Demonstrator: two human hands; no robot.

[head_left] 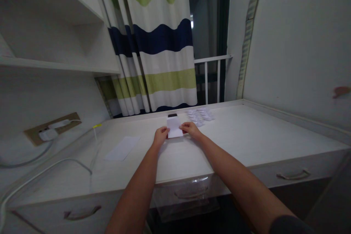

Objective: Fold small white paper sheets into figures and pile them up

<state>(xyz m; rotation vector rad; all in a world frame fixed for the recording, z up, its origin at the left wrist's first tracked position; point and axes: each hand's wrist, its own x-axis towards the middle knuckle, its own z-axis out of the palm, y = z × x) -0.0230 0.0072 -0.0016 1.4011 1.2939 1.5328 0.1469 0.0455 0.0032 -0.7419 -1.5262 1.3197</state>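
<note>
A small white sheet of paper [174, 128] is held upright just above the desk, between my two hands. My left hand [161, 135] pinches its left edge. On the opposite edge my right hand [190, 129] has a pinch grip. Something reddish shows along the lower edge behind the sheet, too little of it to name. Past the paper lies a dark, flat object like a phone [172, 115], partly hidden. Several folded white paper pieces [199, 115] are grouped behind my right hand. Flat on the desk to the left is white paper [123, 148].
The white desk [263, 131] has drawers with metal handles [293, 175] in front. Cables [49, 168] run along its left side from a wall socket [52, 128]. A shelf [55, 64] overhangs at left. A striped curtain [167, 58] hangs at the back.
</note>
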